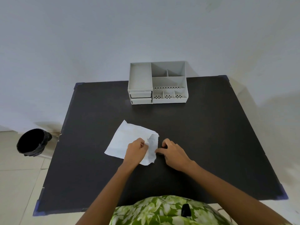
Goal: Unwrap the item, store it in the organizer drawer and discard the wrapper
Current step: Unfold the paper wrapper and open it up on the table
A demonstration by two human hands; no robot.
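Observation:
A white paper wrapper (128, 138) lies partly unfolded on the black table (203, 130), its right part raised and crumpled. My left hand (135, 151) rests on the paper and pinches its raised fold. My right hand (172, 152) touches the wrapper's right edge with curled fingers. The wrapped item is hidden from view. The grey organizer (158, 83) stands at the table's far edge, with two shut drawers (140, 97) at its lower left.
A bin lined with a black bag (32, 142) stands on the tiled floor left of the table. A pale wall rises behind the organizer. The table's corners carry blue tape.

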